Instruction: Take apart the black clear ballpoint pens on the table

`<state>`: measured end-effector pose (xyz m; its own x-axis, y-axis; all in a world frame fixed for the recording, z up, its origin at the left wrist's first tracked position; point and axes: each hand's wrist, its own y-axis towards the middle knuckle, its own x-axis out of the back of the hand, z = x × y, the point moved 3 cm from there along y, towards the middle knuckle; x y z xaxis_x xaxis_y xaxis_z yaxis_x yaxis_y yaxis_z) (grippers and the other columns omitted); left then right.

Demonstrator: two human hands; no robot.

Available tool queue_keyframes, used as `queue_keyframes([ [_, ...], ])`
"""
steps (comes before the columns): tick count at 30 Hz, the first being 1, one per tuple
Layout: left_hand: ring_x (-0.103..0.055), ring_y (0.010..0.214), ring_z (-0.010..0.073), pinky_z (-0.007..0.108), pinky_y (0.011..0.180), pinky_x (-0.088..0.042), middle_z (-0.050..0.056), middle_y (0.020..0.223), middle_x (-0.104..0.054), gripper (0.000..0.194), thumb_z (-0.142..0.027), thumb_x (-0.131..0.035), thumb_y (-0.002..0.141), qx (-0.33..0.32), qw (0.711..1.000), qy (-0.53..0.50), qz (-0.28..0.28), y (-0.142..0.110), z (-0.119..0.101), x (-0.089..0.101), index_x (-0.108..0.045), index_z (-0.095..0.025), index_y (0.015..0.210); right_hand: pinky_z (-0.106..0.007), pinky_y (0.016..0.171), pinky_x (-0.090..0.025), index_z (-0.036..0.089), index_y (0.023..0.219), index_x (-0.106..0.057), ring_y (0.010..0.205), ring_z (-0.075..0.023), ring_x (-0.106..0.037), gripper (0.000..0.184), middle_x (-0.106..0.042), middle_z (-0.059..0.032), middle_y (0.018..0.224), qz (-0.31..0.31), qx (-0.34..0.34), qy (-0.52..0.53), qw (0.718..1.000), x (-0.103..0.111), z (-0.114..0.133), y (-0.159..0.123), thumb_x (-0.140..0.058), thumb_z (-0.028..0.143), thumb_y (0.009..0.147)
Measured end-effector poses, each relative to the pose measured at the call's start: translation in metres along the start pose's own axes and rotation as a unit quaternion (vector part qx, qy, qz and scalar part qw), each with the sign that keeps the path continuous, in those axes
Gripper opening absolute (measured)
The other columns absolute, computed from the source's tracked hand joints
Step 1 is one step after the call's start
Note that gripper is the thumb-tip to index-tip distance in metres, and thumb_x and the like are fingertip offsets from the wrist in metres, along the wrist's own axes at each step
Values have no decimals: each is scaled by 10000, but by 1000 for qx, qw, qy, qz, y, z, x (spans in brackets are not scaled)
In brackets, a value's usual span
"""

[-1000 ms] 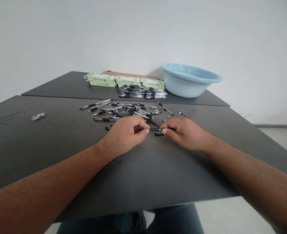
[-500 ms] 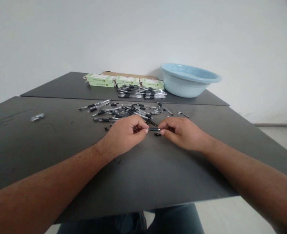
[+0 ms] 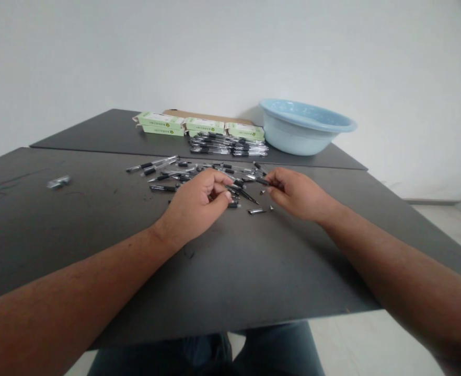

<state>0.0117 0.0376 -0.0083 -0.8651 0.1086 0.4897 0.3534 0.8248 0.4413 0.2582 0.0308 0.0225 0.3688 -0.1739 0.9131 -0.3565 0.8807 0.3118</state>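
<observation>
My left hand (image 3: 197,206) hovers over the near side of a loose heap of pens (image 3: 199,175). Its thumb and forefinger stand a little apart, and I see nothing between them. A pen part with a black grip (image 3: 234,205) lies just by its fingertips, partly hidden. Over the heap's right edge, my right hand (image 3: 297,194) is closed on a pen (image 3: 261,180) with a black grip, which points left. Below it on the table are a clear pen cap (image 3: 256,211) and a small pale tip piece (image 3: 271,208).
Green and white boxes (image 3: 162,124) stand at the back, with stacked pens (image 3: 210,143) before them. A light blue basin (image 3: 304,128) sits at the back right. Small clear plastic pieces (image 3: 58,181) lie on the dark table (image 3: 230,282) at left.
Both hands held one black pen piece between them; now they have parted. My right hand has moved up and right with the pen, and my left has let go.
</observation>
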Motion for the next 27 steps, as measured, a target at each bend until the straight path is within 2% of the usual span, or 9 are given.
queue_keyframes([
  [2, -709, 718, 156, 302, 721, -566, -8, 808, -747, 206, -257, -619, 922, 5, 1000, 7, -11, 1, 2, 1, -633, -215, 1123, -300, 727, -425, 182, 977, -704, 814, -207, -632, 150, -712, -63, 914, 21, 14, -50, 998, -2, -10, 17, -620, 183, 852],
  [4, -706, 711, 157, 302, 714, -567, -7, 794, -741, 204, -250, -617, 917, 4, 1000, 11, -9, 1, 2, 0, -633, -211, 1116, -315, 746, -426, 177, 998, -731, 838, -225, -633, 175, -713, -80, 920, 38, 30, -88, 995, -4, -17, 37, -623, 230, 870],
  [9, -703, 716, 161, 289, 685, -558, 4, 801, -734, 226, -232, -628, 892, 1, 1000, 10, 9, 0, 0, 0, -632, -201, 1115, -332, 771, -429, 180, 1082, -760, 907, -255, -650, 262, -741, -111, 991, 97, 59, -155, 981, -19, -17, 82, -632, 299, 887],
  [11, -704, 720, 160, 282, 677, -550, 5, 809, -733, 225, -227, -632, 887, 0, 1000, 12, 10, 1, -1, 1, -632, -201, 1110, -339, 767, -432, 185, 1096, -770, 918, -266, -661, 276, -752, -125, 1033, 134, 54, -175, 974, -26, -14, 93, -638, 300, 882],
  [15, -700, 716, 152, 275, 680, -537, -5, 803, -727, 213, -216, -635, 883, -10, 1000, 18, 5, 1, -5, 2, -635, -202, 1096, -342, 721, -425, 180, 971, -787, 854, -268, -667, 196, -763, -134, 967, 185, 36, -192, 963, -38, -11, 101, -674, 274, 842],
  [19, -694, 714, 143, 272, 692, -524, -19, 784, -714, 190, -215, -634, 890, -21, 999, 29, 4, 1, -7, 2, -641, -202, 1080, -328, 686, -415, 168, 956, -767, 806, -245, -648, 200, -758, -134, 948, 177, 4, -187, 966, -40, -17, 101, -656, 306, 863],
  [23, -690, 711, 136, 268, 698, -517, -24, 785, -714, 183, -204, -632, 886, -22, 999, 27, 3, 1, -8, 2, -645, -200, 1068, -320, 681, -409, 147, 985, -734, 782, -217, -616, 256, -735, -118, 904, 137, -30, -168, 976, -29, -30, 101, -571, 338, 932],
  [25, -690, 711, 137, 267, 698, -518, -22, 786, -717, 181, -206, -630, 884, -18, 1000, 21, 4, 1, -8, 2, -648, -200, 1064, -317, 653, -396, 156, 931, -710, 721, -196, -581, 236, -695, -81, 810, 103, -55, -116, 986, -24, -37, 98, -568, 345, 936],
  [27, -694, 723, 143, 269, 697, -521, -16, 792, -724, 176, -219, -629, 886, -12, 1000, 18, 6, 0, -7, 1, -651, -202, 1060, -311, 594, -375, 179, 882, -671, 629, -173, -523, 221, -614, -34, 690, 64, -92, -3, 994, -23, -45, 92, -571, 369, 935],
])
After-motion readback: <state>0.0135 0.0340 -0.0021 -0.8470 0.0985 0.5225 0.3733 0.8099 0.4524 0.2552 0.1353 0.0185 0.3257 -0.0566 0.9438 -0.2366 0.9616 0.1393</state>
